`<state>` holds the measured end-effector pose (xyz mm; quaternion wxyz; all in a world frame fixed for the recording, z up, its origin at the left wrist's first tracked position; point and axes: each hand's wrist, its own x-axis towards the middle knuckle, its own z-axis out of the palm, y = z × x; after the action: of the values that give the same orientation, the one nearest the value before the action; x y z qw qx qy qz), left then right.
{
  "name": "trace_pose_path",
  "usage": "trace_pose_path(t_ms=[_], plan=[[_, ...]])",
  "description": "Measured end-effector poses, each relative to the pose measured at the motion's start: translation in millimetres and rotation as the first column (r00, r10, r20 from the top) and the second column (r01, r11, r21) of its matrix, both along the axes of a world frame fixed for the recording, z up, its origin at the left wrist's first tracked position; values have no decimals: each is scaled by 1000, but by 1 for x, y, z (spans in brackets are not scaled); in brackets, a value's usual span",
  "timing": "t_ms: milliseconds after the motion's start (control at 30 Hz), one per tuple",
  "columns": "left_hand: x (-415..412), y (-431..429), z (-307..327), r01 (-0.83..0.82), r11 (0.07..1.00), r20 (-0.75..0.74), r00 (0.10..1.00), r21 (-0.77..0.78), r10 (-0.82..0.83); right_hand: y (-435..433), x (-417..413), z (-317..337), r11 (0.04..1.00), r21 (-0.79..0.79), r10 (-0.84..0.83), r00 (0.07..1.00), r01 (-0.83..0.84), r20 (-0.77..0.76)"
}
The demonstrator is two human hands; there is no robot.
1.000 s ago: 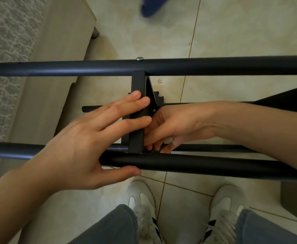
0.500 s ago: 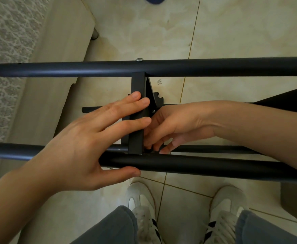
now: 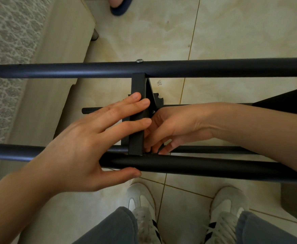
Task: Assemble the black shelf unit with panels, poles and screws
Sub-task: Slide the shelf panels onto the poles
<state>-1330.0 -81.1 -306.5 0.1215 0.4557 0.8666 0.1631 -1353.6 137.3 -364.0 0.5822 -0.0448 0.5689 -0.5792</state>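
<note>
— What is worn on the feet?
— A white left shoe (image 3: 140,205) is seen, marked with black side stripes and tied with speckled white laces. A matching right shoe (image 3: 227,206) is seen to the right of it.
— And on the legs?
— Faded blue-grey jeans (image 3: 109,228) are worn. One cuff is draped over the left shoe's heel end, the other further right.
— And the arms?
— The left hand (image 3: 77,147), right hand (image 3: 172,125) and forearms (image 3: 249,131), beyond the left shoe's toe, are left uncovered.
</note>
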Motion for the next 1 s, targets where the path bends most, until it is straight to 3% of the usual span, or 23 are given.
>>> trace_pose_path(t_ms=[400, 633, 1000], plan=[[0, 0, 1, 0, 1000, -4, 1000, -12, 0, -3, 2, 0, 999, 23, 44, 999, -44, -13], [0, 0, 0, -1, 1000, -5, 1000, -8, 1, 0, -1, 0, 998, -56, 38, 999, -36, 25], [-1, 0, 0, -2, 1000, -9, 1000, -14, 2, 2, -3, 1, 999, 1, 51, 998, -51, -36]])
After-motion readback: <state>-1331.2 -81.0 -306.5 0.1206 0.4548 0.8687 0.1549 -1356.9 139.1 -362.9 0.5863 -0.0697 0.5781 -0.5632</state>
